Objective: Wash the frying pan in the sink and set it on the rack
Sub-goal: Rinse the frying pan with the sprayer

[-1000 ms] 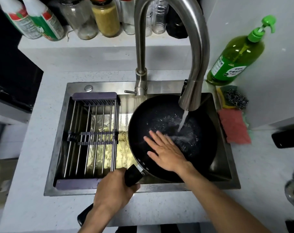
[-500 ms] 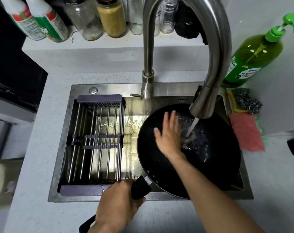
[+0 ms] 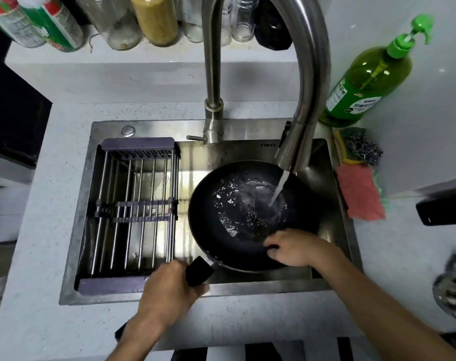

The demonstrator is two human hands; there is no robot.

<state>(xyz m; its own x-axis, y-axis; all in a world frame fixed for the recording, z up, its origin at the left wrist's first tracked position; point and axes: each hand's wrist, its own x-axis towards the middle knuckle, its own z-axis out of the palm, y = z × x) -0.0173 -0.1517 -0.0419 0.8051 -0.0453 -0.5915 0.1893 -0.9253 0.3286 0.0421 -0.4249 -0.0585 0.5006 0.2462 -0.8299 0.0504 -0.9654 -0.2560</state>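
A black frying pan (image 3: pixel 237 220) sits in the right half of the steel sink (image 3: pixel 247 148), under water running from the tall faucet (image 3: pixel 297 142). My left hand (image 3: pixel 167 290) grips the pan's black handle at the sink's front edge. My right hand (image 3: pixel 294 247) lies on the near right part of the pan's inside, fingers pointing left and somewhat bent against the wet surface. The purple-framed wire rack (image 3: pixel 135 212) spans the left half of the sink with nothing on it.
A green dish soap bottle (image 3: pixel 365 84) stands at the back right. A steel scourer (image 3: pixel 362 151) and a pink sponge cloth (image 3: pixel 359 195) lie right of the sink. Bottles and jars (image 3: pixel 154 19) line the ledge behind. A dark object (image 3: pixel 442 211) sits far right.
My right hand slid from the middle of the pan back to its near right side. The left hand kept its grip on the handle. Water kept running.
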